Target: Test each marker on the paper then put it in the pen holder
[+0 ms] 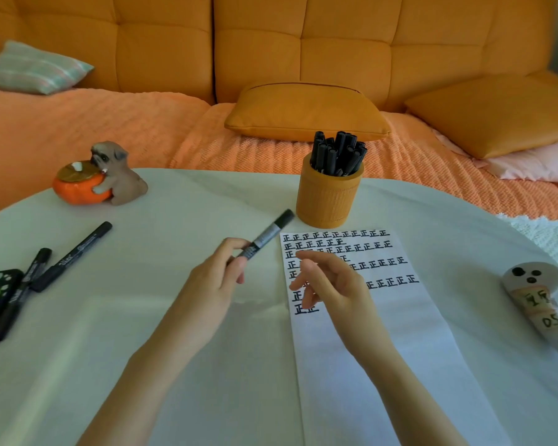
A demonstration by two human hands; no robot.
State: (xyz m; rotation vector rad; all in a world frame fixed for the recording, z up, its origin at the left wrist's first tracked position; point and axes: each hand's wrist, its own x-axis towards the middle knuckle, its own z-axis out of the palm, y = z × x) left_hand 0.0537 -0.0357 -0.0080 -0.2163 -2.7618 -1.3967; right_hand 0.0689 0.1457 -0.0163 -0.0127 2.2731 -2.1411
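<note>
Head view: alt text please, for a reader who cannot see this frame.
The left hand pinches a black-and-grey marker pen beside a white sheet of paper bearing rows of black marks, with the open right hand above the sheet. Behind it stands an orange ribbed pen holder full of black markers; loose black markers lie at the left.

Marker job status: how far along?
Mostly done, it looks: the holder is packed with markers, and the paper carries rows of test marks. In hand: the left hand grips one marker; the right hand hovers open over the paper. Left: at least two loose markers lying to the left.
</note>
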